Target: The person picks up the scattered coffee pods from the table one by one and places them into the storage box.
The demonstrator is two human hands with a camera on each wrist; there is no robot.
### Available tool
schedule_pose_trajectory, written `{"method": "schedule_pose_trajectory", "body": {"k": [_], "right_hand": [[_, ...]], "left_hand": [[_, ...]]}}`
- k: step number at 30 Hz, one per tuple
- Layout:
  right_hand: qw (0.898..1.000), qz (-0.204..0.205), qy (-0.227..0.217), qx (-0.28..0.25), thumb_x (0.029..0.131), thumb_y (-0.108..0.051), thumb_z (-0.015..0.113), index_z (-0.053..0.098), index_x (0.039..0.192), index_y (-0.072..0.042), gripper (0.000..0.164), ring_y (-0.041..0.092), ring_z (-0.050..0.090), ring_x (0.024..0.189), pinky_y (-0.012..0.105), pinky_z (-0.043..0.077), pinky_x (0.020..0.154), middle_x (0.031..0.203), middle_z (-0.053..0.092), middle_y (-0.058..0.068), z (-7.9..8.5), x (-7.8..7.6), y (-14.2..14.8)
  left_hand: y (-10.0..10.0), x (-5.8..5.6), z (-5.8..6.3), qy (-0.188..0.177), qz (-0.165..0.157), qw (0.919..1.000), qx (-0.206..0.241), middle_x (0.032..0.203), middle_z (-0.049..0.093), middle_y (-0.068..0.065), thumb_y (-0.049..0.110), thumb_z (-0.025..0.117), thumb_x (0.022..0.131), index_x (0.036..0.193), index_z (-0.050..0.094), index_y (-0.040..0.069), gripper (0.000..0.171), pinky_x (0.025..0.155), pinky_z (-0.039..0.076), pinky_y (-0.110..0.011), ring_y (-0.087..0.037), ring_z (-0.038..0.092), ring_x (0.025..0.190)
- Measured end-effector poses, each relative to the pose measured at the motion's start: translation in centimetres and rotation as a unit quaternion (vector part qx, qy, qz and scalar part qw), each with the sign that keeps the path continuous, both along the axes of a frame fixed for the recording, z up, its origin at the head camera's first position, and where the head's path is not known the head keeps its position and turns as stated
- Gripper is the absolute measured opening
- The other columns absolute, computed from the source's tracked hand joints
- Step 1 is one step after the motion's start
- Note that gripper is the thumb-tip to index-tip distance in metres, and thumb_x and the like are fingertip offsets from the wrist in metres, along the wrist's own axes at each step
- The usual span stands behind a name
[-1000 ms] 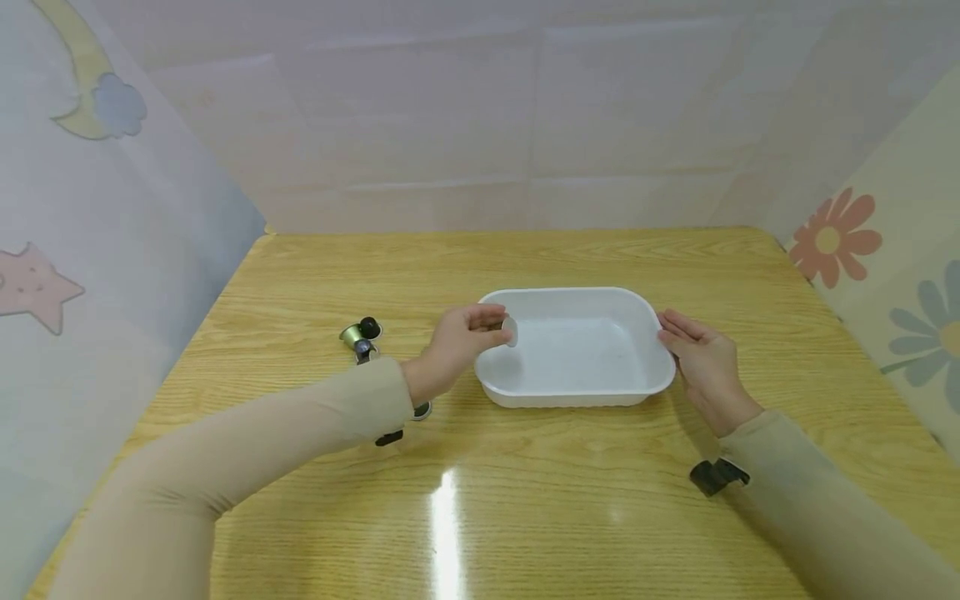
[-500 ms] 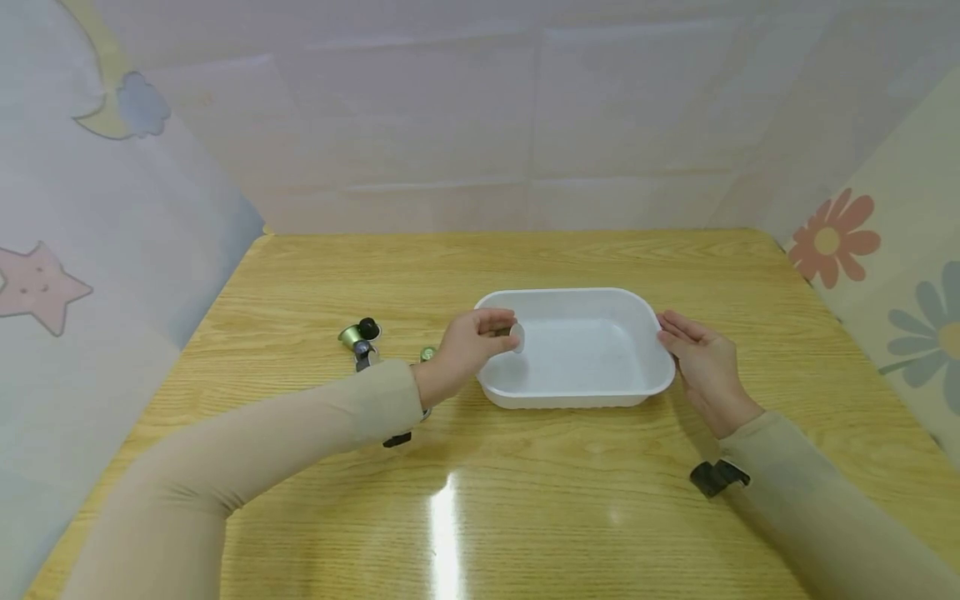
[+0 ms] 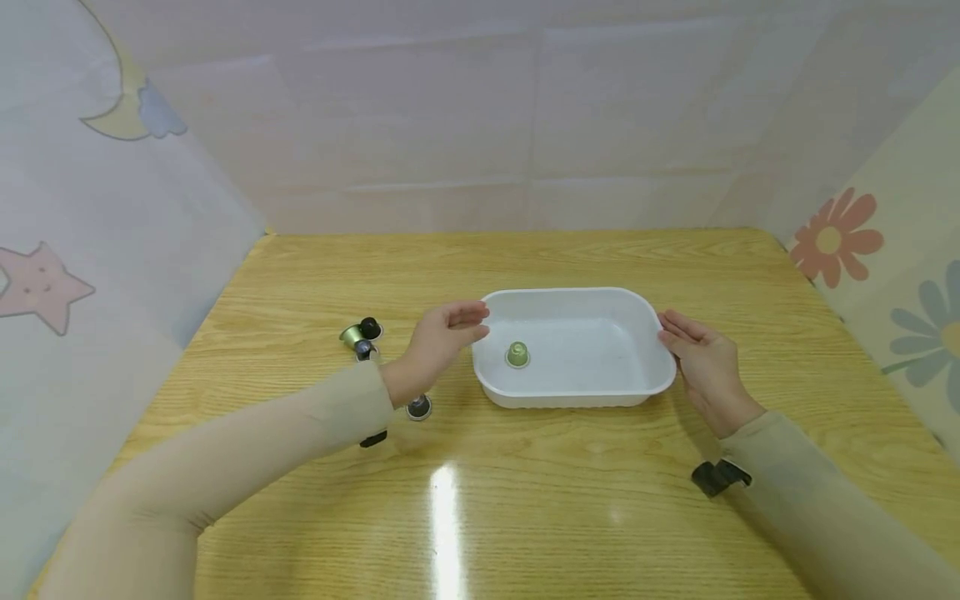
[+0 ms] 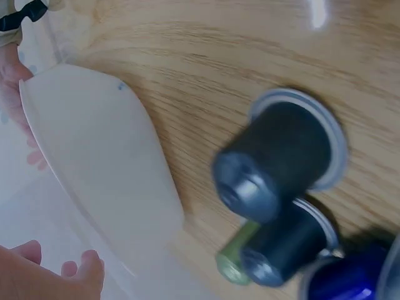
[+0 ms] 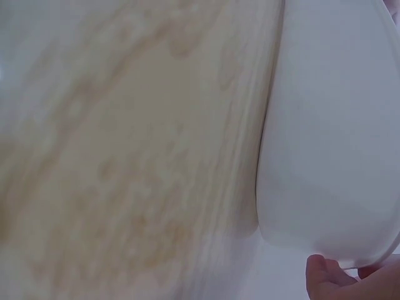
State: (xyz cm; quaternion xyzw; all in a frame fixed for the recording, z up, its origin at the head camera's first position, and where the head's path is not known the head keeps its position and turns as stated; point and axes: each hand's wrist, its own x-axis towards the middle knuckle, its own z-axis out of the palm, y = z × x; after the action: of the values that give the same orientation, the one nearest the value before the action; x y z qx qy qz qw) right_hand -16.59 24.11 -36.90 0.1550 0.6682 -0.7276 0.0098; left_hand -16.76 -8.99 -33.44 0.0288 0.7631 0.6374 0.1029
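A green coffee capsule (image 3: 517, 354) stands rim-down inside the white plastic basin (image 3: 577, 400), near its left end. My left hand (image 3: 438, 346) is over the basin's left rim, thumb and fingers apart with nothing between them. At the opposite end, my right hand (image 3: 701, 362) pinches the rim between thumb and fingers; the right wrist view shows its fingertips (image 5: 317, 261) at the basin's edge. Left of the basin, more coffee capsules lie on the table: a dark one (image 4: 275, 150), a second dark one (image 4: 292, 242), a green one (image 4: 232, 257) and a blue one (image 4: 350, 278).
Another small group, with a green capsule (image 3: 351, 336) and a black capsule (image 3: 369, 327), lies farther back on the wooden table (image 3: 585, 500). My left forearm (image 3: 277, 446) hides part of the tabletop. Patterned cloth walls (image 3: 405, 125) stand around the table.
My left hand has let go of the green capsule, which now stands in the basin. That hand has drawn back to the left. The right hand stays on the rim.
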Motion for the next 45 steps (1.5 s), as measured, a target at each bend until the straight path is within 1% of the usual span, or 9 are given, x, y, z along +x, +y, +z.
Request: {"method": "schedule_pose_trajectory", "body": {"k": [4,11,18,25,30,35,39,42,45], "right_hand": [[1.000,0.001,0.000,-0.002,0.097,-0.003,0.058,0.034,0.147,0.003,0.057,0.013,0.042,0.134,0.009,0.045,0.086,0.150,0.036,0.016,0.0,0.0,0.0],[1.000,-0.001,0.005,-0.011,0.096,-0.002,0.058,0.034,0.147,0.004,0.057,0.013,0.042,0.133,0.010,0.046,0.086,0.148,0.040,0.014,0.0,0.1,0.2],[1.000,0.000,0.003,-0.011,0.096,-0.003,0.058,0.034,0.147,0.003,0.057,0.013,0.042,0.133,0.010,0.046,0.086,0.149,0.037,0.016,0.1,0.1,0.3],[1.000,-0.003,0.001,-0.010,0.096,-0.002,0.058,0.034,0.147,0.003,0.057,0.013,0.041,0.134,0.009,0.046,0.086,0.150,0.036,0.017,0.0,-0.1,0.3],[1.000,-0.009,0.002,-0.017,0.095,-0.001,0.059,0.035,0.147,0.004,0.057,0.012,0.043,0.132,0.010,0.046,0.086,0.141,0.051,0.006,0.0,-0.2,0.2],[1.000,-0.011,0.003,-0.021,0.095,0.000,0.059,0.034,0.147,0.005,0.058,0.011,0.045,0.130,0.011,0.045,0.088,0.136,0.056,0.002,0.1,-0.2,0.1],[1.000,-0.012,0.000,-0.018,0.095,0.000,0.059,0.034,0.147,0.004,0.057,0.009,0.047,0.129,0.011,0.045,0.088,0.130,0.059,-0.001,0.2,-0.1,0.1],[1.000,-0.010,-0.001,-0.013,0.096,0.000,0.058,0.035,0.146,0.004,0.056,0.011,0.045,0.131,0.011,0.045,0.088,0.141,0.052,0.006,0.2,-0.1,0.0],[1.000,-0.008,-0.004,-0.013,0.096,0.000,0.057,0.034,0.147,0.004,0.056,0.014,0.042,0.133,0.011,0.045,0.088,0.149,0.039,0.014,0.3,0.0,-0.1]], "left_hand": [[-1.6,0.1,-0.2,0.005,0.016,0.9998,-0.008,0.133,0.057,-0.017,0.001,0.061,0.095,0.133,0.053,-0.004,0.039,0.102,0.045,-0.032,-0.029,0.051,0.126],[-3.9,0.6,-0.9,0.009,0.013,0.9993,-0.034,0.140,0.051,-0.018,0.005,0.058,0.097,0.137,0.050,-0.002,0.041,0.105,0.043,-0.037,-0.032,0.045,0.131],[-5.0,0.9,-1.7,0.018,0.014,0.9975,-0.067,0.142,0.049,-0.018,0.006,0.059,0.097,0.138,0.048,-0.003,0.044,0.109,0.038,-0.039,-0.028,0.042,0.135],[-5.5,0.9,-2.6,0.014,0.017,0.9954,-0.094,0.143,0.047,-0.021,0.003,0.059,0.097,0.140,0.044,-0.006,0.047,0.113,0.032,-0.041,-0.031,0.039,0.136],[-5.5,0.9,-3.0,0.008,0.021,0.9925,-0.120,0.142,0.047,-0.022,0.003,0.062,0.095,0.141,0.042,-0.007,0.051,0.113,0.032,-0.042,-0.033,0.040,0.135],[-5.2,0.8,-3.1,0.008,0.031,0.9900,-0.137,0.139,0.049,-0.025,-0.001,0.064,0.092,0.139,0.043,-0.010,0.053,0.112,0.033,-0.042,-0.035,0.042,0.133],[-4.9,0.7,-3.2,0.006,0.037,0.9880,-0.150,0.138,0.050,-0.025,-0.003,0.064,0.091,0.139,0.043,-0.010,0.053,0.117,0.019,-0.046,-0.036,0.043,0.133],[-4.7,0.7,-3.3,0.003,0.042,0.9864,-0.159,0.138,0.051,-0.024,-0.004,0.065,0.089,0.139,0.044,-0.009,0.054,0.117,0.020,-0.045,-0.035,0.044,0.132],[-4.5,0.7,-3.5,-0.001,0.044,0.9848,-0.168,0.137,0.051,-0.024,-0.006,0.065,0.089,0.137,0.045,-0.010,0.053,0.111,0.035,-0.042,-0.035,0.045,0.131]]}}
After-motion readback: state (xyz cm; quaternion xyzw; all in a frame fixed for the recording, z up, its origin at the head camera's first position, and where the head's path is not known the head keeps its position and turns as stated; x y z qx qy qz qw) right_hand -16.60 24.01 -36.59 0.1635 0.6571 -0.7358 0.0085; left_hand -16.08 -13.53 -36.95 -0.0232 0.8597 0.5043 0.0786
